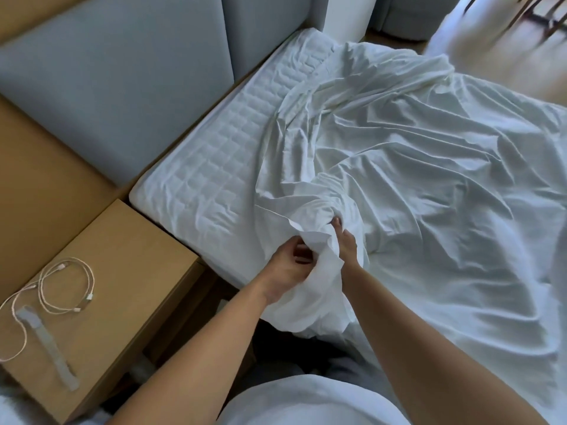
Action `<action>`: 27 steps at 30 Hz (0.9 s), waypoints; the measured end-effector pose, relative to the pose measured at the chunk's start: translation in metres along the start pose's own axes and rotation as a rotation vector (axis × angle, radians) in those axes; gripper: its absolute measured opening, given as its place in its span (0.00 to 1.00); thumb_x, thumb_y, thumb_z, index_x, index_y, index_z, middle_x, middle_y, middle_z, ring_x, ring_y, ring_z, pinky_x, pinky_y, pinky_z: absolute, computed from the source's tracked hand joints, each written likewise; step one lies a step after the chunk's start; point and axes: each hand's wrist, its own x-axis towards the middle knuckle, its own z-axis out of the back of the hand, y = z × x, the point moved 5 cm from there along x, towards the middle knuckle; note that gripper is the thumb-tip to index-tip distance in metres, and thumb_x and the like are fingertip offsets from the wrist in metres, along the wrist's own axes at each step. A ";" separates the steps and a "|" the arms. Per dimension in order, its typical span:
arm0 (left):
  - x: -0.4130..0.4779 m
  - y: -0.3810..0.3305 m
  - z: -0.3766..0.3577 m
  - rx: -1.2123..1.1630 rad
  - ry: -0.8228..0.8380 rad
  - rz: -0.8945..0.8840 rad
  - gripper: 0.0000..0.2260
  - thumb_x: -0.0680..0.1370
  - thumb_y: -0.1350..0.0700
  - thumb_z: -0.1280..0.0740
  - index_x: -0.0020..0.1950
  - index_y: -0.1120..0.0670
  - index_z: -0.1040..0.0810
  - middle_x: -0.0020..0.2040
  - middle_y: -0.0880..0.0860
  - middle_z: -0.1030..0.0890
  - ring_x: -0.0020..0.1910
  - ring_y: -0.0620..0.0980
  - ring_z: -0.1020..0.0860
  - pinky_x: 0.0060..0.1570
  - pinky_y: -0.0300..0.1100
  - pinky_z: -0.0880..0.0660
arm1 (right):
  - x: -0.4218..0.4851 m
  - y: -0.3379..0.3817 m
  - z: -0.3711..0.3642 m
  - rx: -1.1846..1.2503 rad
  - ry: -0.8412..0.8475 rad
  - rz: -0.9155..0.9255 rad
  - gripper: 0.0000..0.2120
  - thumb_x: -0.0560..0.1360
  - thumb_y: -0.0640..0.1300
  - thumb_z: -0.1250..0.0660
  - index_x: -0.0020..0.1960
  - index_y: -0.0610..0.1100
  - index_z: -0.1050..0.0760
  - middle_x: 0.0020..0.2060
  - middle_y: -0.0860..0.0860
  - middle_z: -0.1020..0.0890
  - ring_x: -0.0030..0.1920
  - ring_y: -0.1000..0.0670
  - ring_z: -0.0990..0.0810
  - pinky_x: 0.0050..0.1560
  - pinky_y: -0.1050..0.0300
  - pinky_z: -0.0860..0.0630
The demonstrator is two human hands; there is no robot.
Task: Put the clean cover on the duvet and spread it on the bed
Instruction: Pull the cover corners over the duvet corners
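A white duvet cover (414, 167) lies rumpled across most of the bed (196, 179), whose quilted mattress pad shows bare along the head end. At the near edge of the bed my left hand (285, 271) grips a bunched corner of the white fabric. My right hand (346, 240) is pushed into the folds beside it, fingers curled round the cloth. Whether the duvet is inside the cover cannot be told from here.
A wooden bedside table (116, 280) stands at the left with pale charging cables (67, 283) and a grey strap (49, 345). A grey padded headboard (122, 87) runs behind the bed. Dark chair legs (540, 13) show blurred at the top right.
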 end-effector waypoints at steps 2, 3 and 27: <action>0.000 -0.008 -0.005 -0.051 0.056 -0.054 0.19 0.72 0.60 0.24 0.60 0.46 0.21 0.50 0.52 0.16 0.48 0.45 0.16 0.45 0.41 0.19 | -0.004 0.007 -0.001 0.038 0.029 0.064 0.26 0.84 0.59 0.47 0.64 0.39 0.24 0.48 0.45 0.19 0.53 0.43 0.22 0.54 0.53 0.32; 0.000 -0.012 -0.005 -0.066 0.031 -0.081 0.18 0.71 0.60 0.23 0.58 0.46 0.19 0.49 0.52 0.15 0.48 0.47 0.16 0.44 0.42 0.19 | -0.006 0.010 -0.005 0.071 0.067 0.080 0.26 0.84 0.59 0.46 0.67 0.40 0.25 0.54 0.44 0.18 0.57 0.42 0.21 0.57 0.52 0.29; -0.025 -0.041 -0.013 0.449 -0.679 -0.282 0.07 0.69 0.62 0.20 0.39 0.54 0.17 0.37 0.46 0.17 0.35 0.45 0.20 0.36 0.35 0.25 | 0.004 0.066 0.066 -0.633 0.499 0.995 0.26 0.71 0.59 0.27 0.68 0.57 0.26 0.61 0.55 0.23 0.59 0.50 0.24 0.59 0.53 0.27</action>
